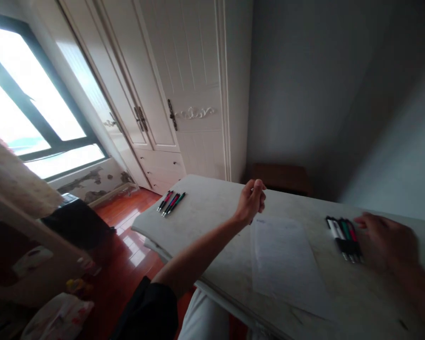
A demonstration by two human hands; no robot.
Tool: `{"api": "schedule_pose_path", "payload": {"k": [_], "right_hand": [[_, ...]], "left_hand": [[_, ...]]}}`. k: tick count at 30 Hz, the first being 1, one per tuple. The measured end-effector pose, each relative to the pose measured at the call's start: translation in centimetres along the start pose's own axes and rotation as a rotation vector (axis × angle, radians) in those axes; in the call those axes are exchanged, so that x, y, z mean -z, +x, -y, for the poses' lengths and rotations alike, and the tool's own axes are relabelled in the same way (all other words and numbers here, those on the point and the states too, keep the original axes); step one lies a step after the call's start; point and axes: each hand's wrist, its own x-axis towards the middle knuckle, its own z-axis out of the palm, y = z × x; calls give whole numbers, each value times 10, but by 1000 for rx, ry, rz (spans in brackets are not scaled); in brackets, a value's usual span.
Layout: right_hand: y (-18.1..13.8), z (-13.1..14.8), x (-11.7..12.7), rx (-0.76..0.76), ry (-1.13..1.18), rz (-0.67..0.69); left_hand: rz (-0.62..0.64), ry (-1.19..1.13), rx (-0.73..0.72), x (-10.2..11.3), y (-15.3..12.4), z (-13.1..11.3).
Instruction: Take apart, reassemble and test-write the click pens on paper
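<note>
My left hand (250,202) is closed in a loose fist above the table, just past the top edge of a white sheet of paper (283,259). Whatever its curled fingers may hold is hidden. Blurred by motion, my right hand (393,236) is at the right side of the table, its fingertips close beside a row of pens (345,238) with white, green and red barrels. Whether it touches them I cannot tell. Several more pens (172,203), red, blue and green, lie side by side near the table's left end.
The pale marble-patterned table (212,198) reaches across in front of me. Behind it stand a white wardrobe (198,85) and a low brown piece of furniture (281,177). A black case-like object (80,224) is on the red floor (127,241) at left, below the window.
</note>
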Motion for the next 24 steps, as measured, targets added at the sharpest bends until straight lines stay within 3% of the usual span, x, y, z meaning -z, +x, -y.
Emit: {"api": "schedule_pose_path", "payload": {"k": [2, 4, 8, 14, 16, 21, 24], "right_hand": [[15, -4, -18, -81, 77, 67], [22, -11, -27, -43, 116, 75], [21, -18, -29, -24, 150, 54], [12, -1, -19, 50, 425, -205], [1, 14, -14, 106, 492, -218], [-46, 56, -13, 265, 604, -57], [-72, 78, -23, 403, 630, 229]], "left_hand": [[-28, -14, 8, 3, 2, 5], [-77, -56, 23, 9, 4, 8], [-54, -205, 41, 24, 7, 9], [-1, -239, 69, 28, 8, 8], [26, -237, 86, 26, 7, 10], [34, -218, 140, 24, 6, 16], [-1, -194, 147, 24, 7, 19]]}}
